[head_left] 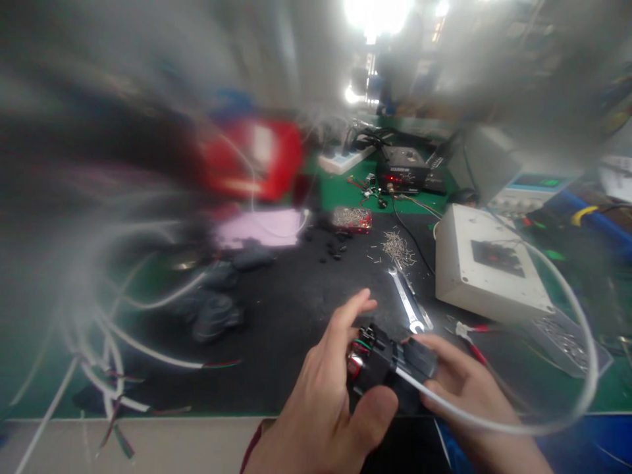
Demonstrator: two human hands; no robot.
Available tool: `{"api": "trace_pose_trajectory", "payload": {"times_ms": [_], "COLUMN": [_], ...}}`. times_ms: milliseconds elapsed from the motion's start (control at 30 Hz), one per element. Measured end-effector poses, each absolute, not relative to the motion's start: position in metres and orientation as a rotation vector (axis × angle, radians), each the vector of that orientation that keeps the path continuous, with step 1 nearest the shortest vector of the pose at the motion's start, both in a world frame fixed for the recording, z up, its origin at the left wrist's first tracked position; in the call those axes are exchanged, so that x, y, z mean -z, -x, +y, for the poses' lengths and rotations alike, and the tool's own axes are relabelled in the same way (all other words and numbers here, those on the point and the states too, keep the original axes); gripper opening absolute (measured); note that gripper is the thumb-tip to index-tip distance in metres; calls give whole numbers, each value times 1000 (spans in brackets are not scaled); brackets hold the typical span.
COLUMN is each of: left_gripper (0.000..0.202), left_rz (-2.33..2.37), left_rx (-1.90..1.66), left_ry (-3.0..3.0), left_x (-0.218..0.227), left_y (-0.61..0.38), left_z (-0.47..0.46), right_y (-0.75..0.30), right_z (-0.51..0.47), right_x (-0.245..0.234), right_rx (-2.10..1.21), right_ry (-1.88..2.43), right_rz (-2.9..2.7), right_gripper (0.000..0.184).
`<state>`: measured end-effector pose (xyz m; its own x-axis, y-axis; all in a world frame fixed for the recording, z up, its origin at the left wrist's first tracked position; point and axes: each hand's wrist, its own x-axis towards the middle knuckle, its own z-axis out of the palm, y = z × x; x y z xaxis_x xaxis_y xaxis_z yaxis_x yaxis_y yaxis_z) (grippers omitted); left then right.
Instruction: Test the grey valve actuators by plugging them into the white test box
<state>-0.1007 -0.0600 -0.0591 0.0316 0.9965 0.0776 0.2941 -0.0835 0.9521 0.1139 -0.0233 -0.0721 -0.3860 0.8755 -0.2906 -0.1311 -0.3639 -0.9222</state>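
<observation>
Both my hands hold a small black plastic part with red and green wiring at its left end, low in the middle of the view. My left hand wraps round its left side, thumb underneath and forefinger stretched forward. My right hand pinches its right side. A white cable runs from the part and loops out to the right and back. The left half of the view is smeared by motion.
A black mat covers the green bench. On it lie two silver wrenches, red-handled pliers, a pile of small pins, a red tray of pins and a white box. Loose white cables lie left.
</observation>
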Motion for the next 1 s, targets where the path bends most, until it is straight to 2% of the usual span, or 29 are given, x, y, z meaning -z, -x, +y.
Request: {"api": "trace_pose_trajectory", "payload": {"times_ms": [100, 200, 300, 433, 500, 633, 733, 1000], "left_gripper": [88, 92, 85, 64, 59, 62, 57, 47], "left_rz": [1451, 1528, 1520, 1470, 1397, 1131, 973, 781], "left_rx": [-1003, -951, -963, -1078, -1145, -1216, -1221, -1274], "left_ry": [-1688, -1818, -1743, -1532, -1333, -816, -601, -450], "left_x": [60, 66, 76, 81, 78, 69, 65, 55], "left_y": [106, 105, 99, 84, 76, 61, 54, 48], "left_z": [-70, -72, -71, -70, -68, -60, -53, -37], "right_y": [-111, -106, -103, -105, -109, -116, -119, -174], "right_z": [-28, -32, -36, -38, -38, -34, -32, -25], "right_x": [68, 66, 63, 51, 45, 41, 37, 32], "right_rx": [-1987, -2115, -2148, -2054, -2038, -1994, -1811, -1012], "right_ry": [1035, 916, 922, 1114, 1158, 1096, 1169, 1387], "right_rz": [-887, -828, -888, -979, -994, -1069, -1116, -1479], "right_gripper": [47, 51, 62, 68, 67, 57, 48, 26]}}
